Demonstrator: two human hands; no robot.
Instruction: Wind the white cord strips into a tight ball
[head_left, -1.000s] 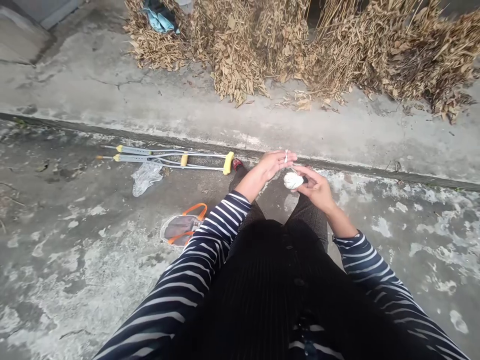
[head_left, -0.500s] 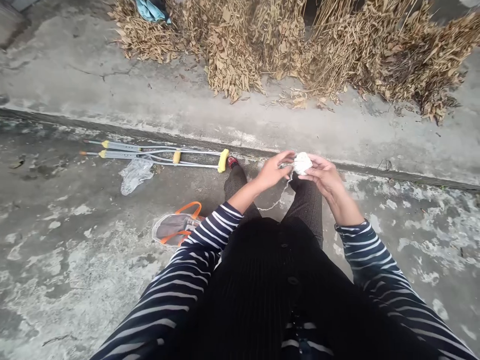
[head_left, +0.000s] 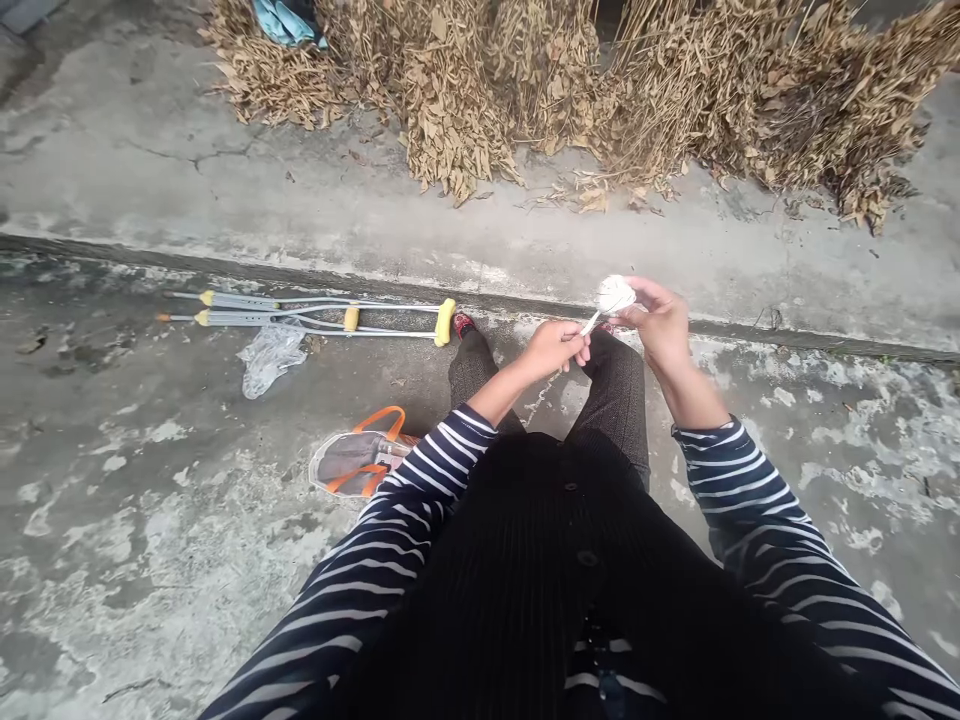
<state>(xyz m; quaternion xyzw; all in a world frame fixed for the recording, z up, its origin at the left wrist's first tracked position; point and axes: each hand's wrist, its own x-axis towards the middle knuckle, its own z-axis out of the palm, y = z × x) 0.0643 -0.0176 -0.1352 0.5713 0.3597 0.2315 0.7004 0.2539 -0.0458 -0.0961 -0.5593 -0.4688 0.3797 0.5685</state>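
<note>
White ball of string (head_left: 616, 293) held up
It is gripped by the half-curled right hand (head_left: 664, 322); its strand (head_left: 591, 324) is pinched by the nearly closed left hand (head_left: 553, 349).

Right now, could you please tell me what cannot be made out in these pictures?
In the head view:
White ball: its far side, hidden by its own bulk.
White strand: the part inside the left hand, covered by it.
Bag: the end behind the striped sleeve.
Blue item: cut off by the top edge.
</note>
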